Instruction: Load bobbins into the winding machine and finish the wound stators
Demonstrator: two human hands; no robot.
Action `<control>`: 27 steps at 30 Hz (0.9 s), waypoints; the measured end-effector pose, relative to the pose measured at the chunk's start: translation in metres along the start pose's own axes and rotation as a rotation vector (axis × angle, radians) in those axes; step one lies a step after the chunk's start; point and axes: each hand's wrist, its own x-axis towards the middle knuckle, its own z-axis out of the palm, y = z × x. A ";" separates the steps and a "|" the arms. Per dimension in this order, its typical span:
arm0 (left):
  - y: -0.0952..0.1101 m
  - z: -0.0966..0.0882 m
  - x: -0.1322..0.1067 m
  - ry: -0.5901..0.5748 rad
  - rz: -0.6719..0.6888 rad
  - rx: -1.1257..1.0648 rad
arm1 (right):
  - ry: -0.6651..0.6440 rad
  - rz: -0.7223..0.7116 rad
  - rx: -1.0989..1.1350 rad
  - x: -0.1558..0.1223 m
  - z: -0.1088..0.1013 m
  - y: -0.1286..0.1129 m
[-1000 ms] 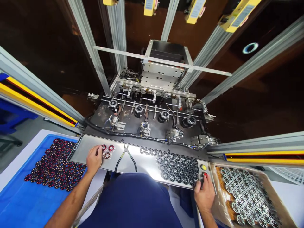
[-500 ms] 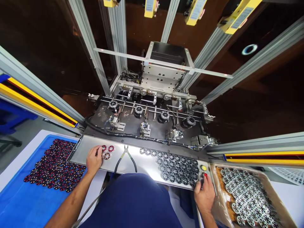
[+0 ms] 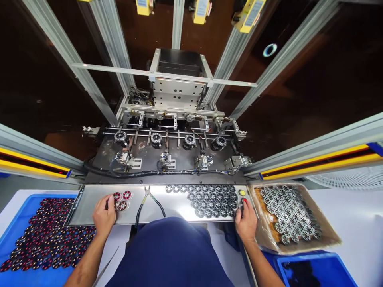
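Note:
My left hand (image 3: 103,215) rests on the steel shelf (image 3: 89,199), its fingers curled against a small cluster of red wound discs (image 3: 122,200); whether it grips one is hidden. My right hand (image 3: 245,222) lies at the shelf's right end with a fingertip on the red button (image 3: 243,201), just below a yellow button (image 3: 241,192). Several bare silver discs (image 3: 209,197) are laid out on the shelf between my hands. Black-handled pliers (image 3: 147,201) lie near the middle.
A blue tray (image 3: 18,207) at left holds several red wound discs. A cardboard box (image 3: 299,239) at right holds silver discs. Behind the shelf stands a machine bed (image 3: 167,153) with four fixtures, framed by aluminium posts. Another blue bin (image 3: 317,271) sits at lower right.
The view has swung to the right and straightened, so the machine now sits level. Both hands have stayed where they were, left by the red discs and right on the button.

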 end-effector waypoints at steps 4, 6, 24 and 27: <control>0.000 -0.001 0.000 -0.012 0.001 0.005 | -0.002 0.018 0.007 0.000 0.000 -0.001; -0.001 -0.001 0.000 -0.017 0.000 0.007 | -0.006 0.023 0.007 -0.001 -0.001 -0.002; -0.004 0.001 0.000 -0.013 0.005 0.006 | -0.016 -0.003 0.000 -0.001 0.002 0.003; -0.004 0.001 0.000 -0.010 0.007 0.004 | -0.015 -0.005 -0.005 -0.001 0.002 0.003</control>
